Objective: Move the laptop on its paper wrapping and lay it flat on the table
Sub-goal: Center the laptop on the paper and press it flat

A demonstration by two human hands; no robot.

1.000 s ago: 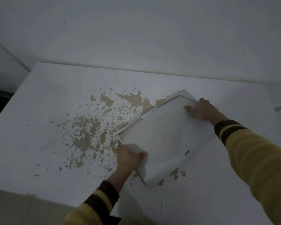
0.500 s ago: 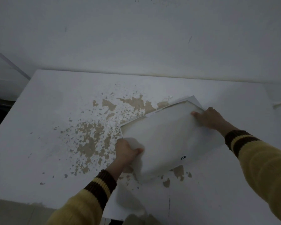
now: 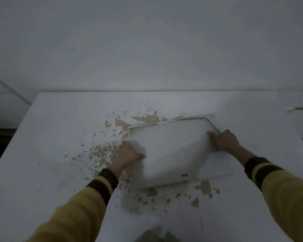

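A closed white laptop [image 3: 171, 154] with a small dark logo near its front edge lies on a sheet of white paper wrapping [image 3: 215, 169] in the middle of the white table [image 3: 59, 137]. The paper shows along the laptop's far edge and at its right. My left hand [image 3: 128, 152] grips the laptop's left edge, thumb on top. At the far right corner my right hand [image 3: 224, 139] holds the laptop, fingers curled over its edge. The laptop looks slightly tilted, with its front edge close to the table.
The tabletop's white coating is chipped, baring tan patches [image 3: 101, 151] left of and in front of the laptop. A white wall [image 3: 147, 49] stands right behind the table. The table's left edge drops to a dark gap [image 3: 0, 137]. A thin object [image 3: 299, 109] lies at far right.
Both hands have turned the laptop and its paper clockwise and brought it lower, from a steep diagonal tilt to nearly level on the table. The grips are unchanged.
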